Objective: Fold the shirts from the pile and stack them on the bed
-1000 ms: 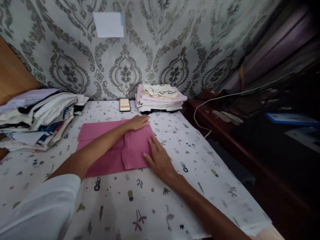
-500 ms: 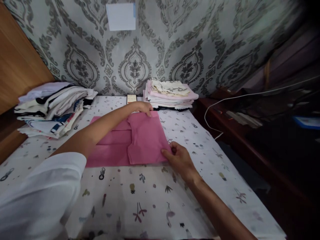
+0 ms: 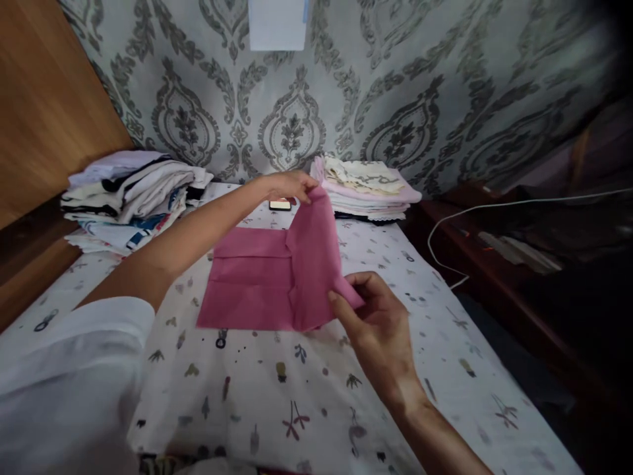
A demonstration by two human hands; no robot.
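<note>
A pink folded garment (image 3: 252,290) lies on the white printed sheet (image 3: 237,396); its exact kind does not show. Its right part is lifted off the sheet and tilts upward. My left hand (image 3: 297,187) pinches the far corner of that raised part. Nearer to me, my right hand (image 3: 380,320) grips the near right corner between thumb and fingers, with a bit of cloth poking out past the thumb. The left part of the garment stays flat, with fold lines running across it.
A stack of folded clothes (image 3: 133,204) stands at the back left by a wooden panel (image 3: 64,99). Another stack of folded cloths (image 3: 370,191) is at the back right. Between them lies a phone (image 3: 279,205). A white cable (image 3: 494,203) crosses the dark furniture on the right.
Both hands have raised the right part of the pink garment off the sheet; it lay nearly flat before. The left hand has gone up the most. The camera view has shifted a little.
</note>
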